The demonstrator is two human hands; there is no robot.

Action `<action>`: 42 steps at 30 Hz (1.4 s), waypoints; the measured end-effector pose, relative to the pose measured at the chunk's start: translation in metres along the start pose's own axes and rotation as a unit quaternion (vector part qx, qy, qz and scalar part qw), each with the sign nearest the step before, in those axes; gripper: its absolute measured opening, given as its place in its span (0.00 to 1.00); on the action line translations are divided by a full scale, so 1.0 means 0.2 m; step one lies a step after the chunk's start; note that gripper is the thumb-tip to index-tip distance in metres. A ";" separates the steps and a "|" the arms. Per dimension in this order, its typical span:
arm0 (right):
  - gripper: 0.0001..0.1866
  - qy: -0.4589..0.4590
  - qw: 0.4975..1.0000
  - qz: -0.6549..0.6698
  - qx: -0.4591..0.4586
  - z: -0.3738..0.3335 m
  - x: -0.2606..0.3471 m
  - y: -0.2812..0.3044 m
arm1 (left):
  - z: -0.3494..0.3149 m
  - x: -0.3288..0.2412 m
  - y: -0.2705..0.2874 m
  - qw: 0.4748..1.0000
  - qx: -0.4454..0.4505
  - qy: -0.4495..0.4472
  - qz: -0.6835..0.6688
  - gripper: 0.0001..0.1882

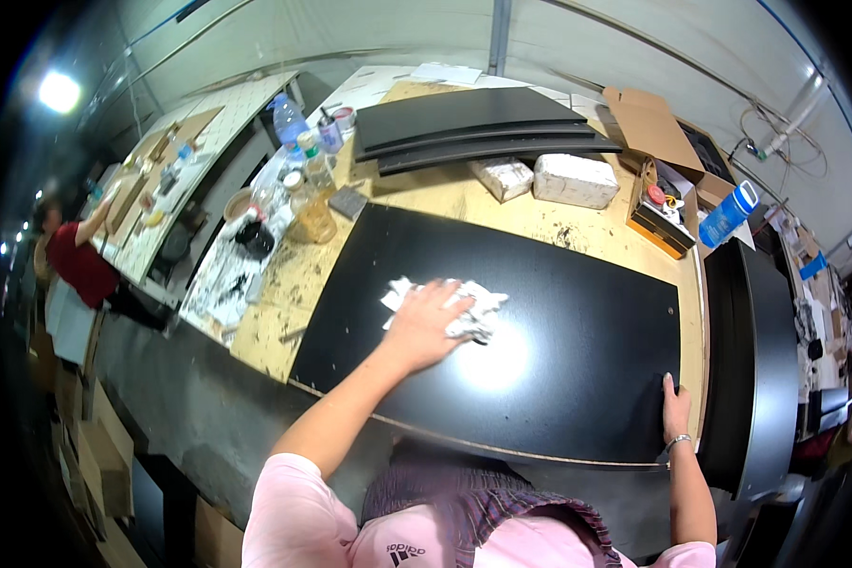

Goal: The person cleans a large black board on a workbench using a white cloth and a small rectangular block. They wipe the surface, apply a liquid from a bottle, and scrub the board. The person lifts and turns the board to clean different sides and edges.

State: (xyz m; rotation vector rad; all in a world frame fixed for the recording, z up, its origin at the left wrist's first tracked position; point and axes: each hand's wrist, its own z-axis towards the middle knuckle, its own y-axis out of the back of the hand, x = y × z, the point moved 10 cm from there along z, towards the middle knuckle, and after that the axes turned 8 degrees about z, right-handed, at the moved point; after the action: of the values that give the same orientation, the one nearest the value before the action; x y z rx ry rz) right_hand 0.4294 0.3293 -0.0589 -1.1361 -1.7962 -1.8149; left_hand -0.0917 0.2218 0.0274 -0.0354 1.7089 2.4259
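Along the left edge of the desk [445, 197], bottles [310, 218] are standing in a cluster, and a grey block [347, 202] is lying just beyond the far-left corner of the black panel [577, 322]. The panel is lying flat, its long axis running left to right and slanting slightly, its near long side reaching the desk's near edge. On its left half, a little in from the middle, the left hand [428, 322] is resting spread over a crumpled white cloth [486, 305], pressing it to the surface rather than visibly clenching it; most of the panel is stretching away to this hand's right. Toward the desk's far edge, black boards [483, 121] are lying stacked, with white blocks [575, 182] showing at their near side. Near the far-right corner a box [655, 227] is sitting. Of the two hands, the right hand [675, 409] is nearer the panel's near-right corner: it is clasping the right short side, thumb showing on top, fingers hiding from view, with the cloth lying well apart to its left.
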 end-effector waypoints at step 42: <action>0.39 -0.013 0.979 -0.187 -0.080 -0.06 0.15 0.05 | 0.44 0.33 -0.25 0.994 -0.033 -0.044 0.091 0.26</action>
State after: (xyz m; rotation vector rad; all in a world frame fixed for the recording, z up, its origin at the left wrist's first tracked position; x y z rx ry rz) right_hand 0.4144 0.3252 -0.0289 -0.9235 -2.0182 -2.1979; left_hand -0.1417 0.3289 0.0037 0.2249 1.6612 2.5690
